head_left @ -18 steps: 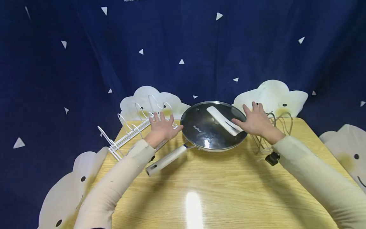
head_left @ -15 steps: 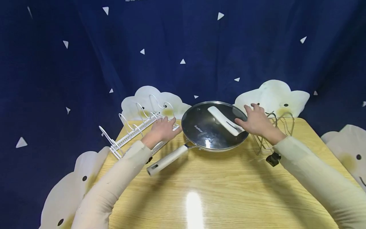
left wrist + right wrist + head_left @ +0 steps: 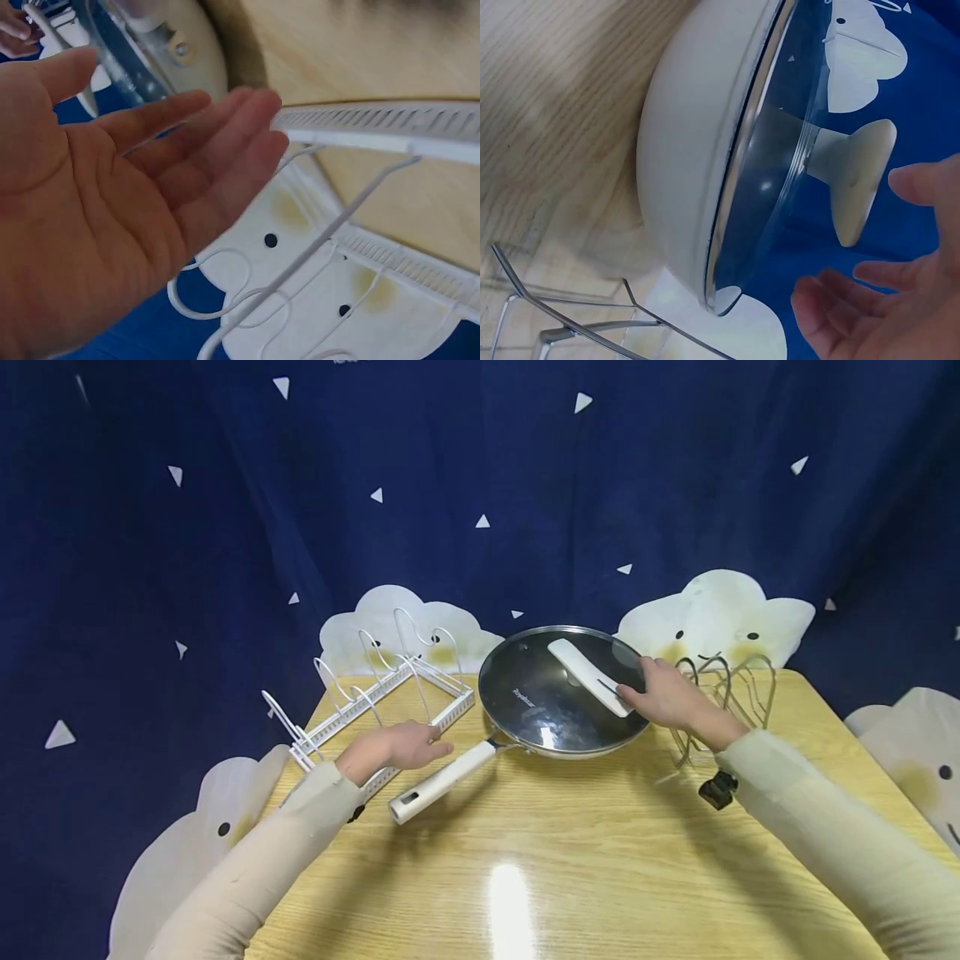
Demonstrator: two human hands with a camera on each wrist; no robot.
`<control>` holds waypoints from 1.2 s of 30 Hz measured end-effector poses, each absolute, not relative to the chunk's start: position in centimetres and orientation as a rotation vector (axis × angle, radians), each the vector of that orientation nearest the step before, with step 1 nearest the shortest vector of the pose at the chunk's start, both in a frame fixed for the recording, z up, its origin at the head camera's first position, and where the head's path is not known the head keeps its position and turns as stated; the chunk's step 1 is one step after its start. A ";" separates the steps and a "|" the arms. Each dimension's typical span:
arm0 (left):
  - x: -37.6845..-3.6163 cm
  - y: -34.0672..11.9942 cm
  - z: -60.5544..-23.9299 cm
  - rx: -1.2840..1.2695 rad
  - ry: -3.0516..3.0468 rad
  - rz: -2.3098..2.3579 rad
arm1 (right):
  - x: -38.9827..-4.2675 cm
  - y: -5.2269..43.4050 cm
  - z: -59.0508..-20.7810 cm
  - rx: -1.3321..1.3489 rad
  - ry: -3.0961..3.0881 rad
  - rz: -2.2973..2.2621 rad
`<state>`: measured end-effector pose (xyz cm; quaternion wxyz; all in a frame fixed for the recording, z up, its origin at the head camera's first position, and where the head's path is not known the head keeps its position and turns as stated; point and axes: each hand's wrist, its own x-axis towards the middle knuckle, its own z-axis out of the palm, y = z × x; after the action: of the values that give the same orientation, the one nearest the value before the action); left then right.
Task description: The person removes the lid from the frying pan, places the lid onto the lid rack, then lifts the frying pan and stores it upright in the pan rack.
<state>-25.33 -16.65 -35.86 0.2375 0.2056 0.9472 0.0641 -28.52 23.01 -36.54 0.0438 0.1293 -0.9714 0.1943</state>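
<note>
Glass lid (image 3: pixel 558 693) sits on the frying pan (image 3: pixel 525 727), mid-table (image 3: pixel 600 860); nothing lifted yet. Right hand (image 3: pixel 663 697), fingers loose, reaches the lid handle (image 3: pixel 588 677); left hand (image 3: pixel 397 747) hovers open beside the pan handle (image 3: pixel 442 781).

- Your left hand (image 3: pixel 393 748) hangs low near the desk's left edge, palm turned inward, fingers straight and relaxed, gripping nothing.
- Your right hand (image 3: pixel 663 695) reaches toward the far right part of the desk, fingers loosely curved and spread, not closed around anything.
- Both forearms, in pale sleeves, angle inward from the near corners.
</note>
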 end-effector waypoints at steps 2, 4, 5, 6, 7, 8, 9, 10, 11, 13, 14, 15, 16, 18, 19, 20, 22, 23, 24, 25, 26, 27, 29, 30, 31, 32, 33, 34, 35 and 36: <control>-25.0 -16.8 -36.4 0.543 2.565 0.239 | -28.6 23.1 -36.9 0.402 -2.963 0.608; -24.7 -16.8 -37.1 0.530 2.545 0.295 | -28.6 23.2 -37.2 0.418 -2.950 0.629; -24.5 -16.8 -37.4 0.529 2.538 0.321 | -28.6 23.2 -37.4 0.425 -2.951 0.643; -24.4 -16.8 -37.8 0.533 2.529 0.357 | -28.7 23.2 -37.5 0.429 -2.953 0.659; -24.2 -16.8 -38.1 0.538 2.519 0.385 | -28.6 23.1 -37.7 0.430 -2.962 0.675; -24.1 -16.7 -38.4 0.539 2.512 0.414 | -28.6 23.1 -37.8 0.432 -2.973 0.690; -24.1 -16.7 -38.7 0.546 2.506 0.442 | -28.6 23.1 -37.9 0.434 -2.980 0.699; -24.0 -16.6 -39.0 0.542 2.496 0.473 | -28.6 23.1 -38.0 0.430 -2.990 0.705; -23.9 -16.6 -39.2 0.528 2.472 0.529 | -28.6 23.1 -38.1 0.425 -2.998 0.711; -23.7 -16.6 -39.7 0.478 2.393 0.684 | -28.6 23.1 -38.2 0.418 -3.009 0.723; -23.6 -16.6 -39.8 0.449 2.347 0.762 | -28.6 23.1 -38.3 0.416 -3.013 0.730; -23.5 -16.6 -39.9 0.421 2.301 0.837 | -28.6 23.2 -38.3 0.411 -3.016 0.736; -23.4 -16.6 -40.0 0.388 2.250 0.912 | -28.6 23.2 -38.4 0.407 -3.021 0.748; -23.2 -16.6 -40.2 0.348 2.174 1.032 | -28.6 23.2 -38.3 0.402 -3.026 0.776; -23.1 -16.5 -40.3 0.337 2.164 1.060 | -28.6 23.2 -38.3 0.398 -3.025 0.793; -23.0 -16.6 -40.3 0.333 2.160 1.078 | -28.6 23.2 -38.3 0.393 -3.027 0.828; -22.9 -16.6 -40.5 0.333 2.155 1.114 | -28.6 23.2 -38.3 0.384 -3.025 0.901; -22.9 -16.6 -40.6 0.340 2.161 1.119 | -28.6 23.2 -38.4 0.385 -3.021 0.952; -22.8 -16.6 -40.7 0.350 2.165 1.122 | -28.6 23.2 -38.5 0.381 -3.018 1.015; -22.8 -16.6 -40.8 0.359 2.168 1.123 | -28.7 23.2 -38.6 0.377 -3.014 1.081; -22.8 -16.6 -40.8 0.372 2.172 1.122 | -28.8 23.2 -38.7 0.369 -3.011 1.151; -22.8 -16.6 -40.9 0.384 2.176 1.121 | -28.9 23.2 -38.8 0.368 -3.003 1.224; -22.9 -16.7 -41.0 0.406 2.182 1.119 | -29.2 23.2 -39.0 0.361 -2.989 1.406; -22.9 -16.7 -41.0 0.414 2.180 1.122 | -29.4 23.2 -39.0 0.351 -2.982 1.493; -22.9 -16.7 -41.0 0.420 2.177 1.127 | -29.6 23.3 -39.1 0.349 -2.972 1.579; -22.9 -16.7 -41.0 0.426 2.173 1.130 | -29.8 23.3 -39.1 0.338 -2.958 1.681; -22.9 -16.7 -41.0 0.429 2.170 1.132 | -30.0 23.4 -39.2 0.333 -2.944 1.780; -22.9 -16.7 -41.0 0.435 2.169 1.134 | -30.1 23.4 -39.2 0.320 -2.931 1.870; -22.9 -16.7 -41.0 0.439 2.168 1.134 | -30.3 23.5 -39.3 0.318 -2.915 1.946; -22.9 -16.7 -41.0 0.442 2.168 1.133 | -30.5 23.5 -39.4 0.310 -2.898 2.018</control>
<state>-22.89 -16.71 -41.02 0.3221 0.1685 0.8257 0.4315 -30.46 23.53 -39.36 -0.2005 0.0855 -0.8009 0.5577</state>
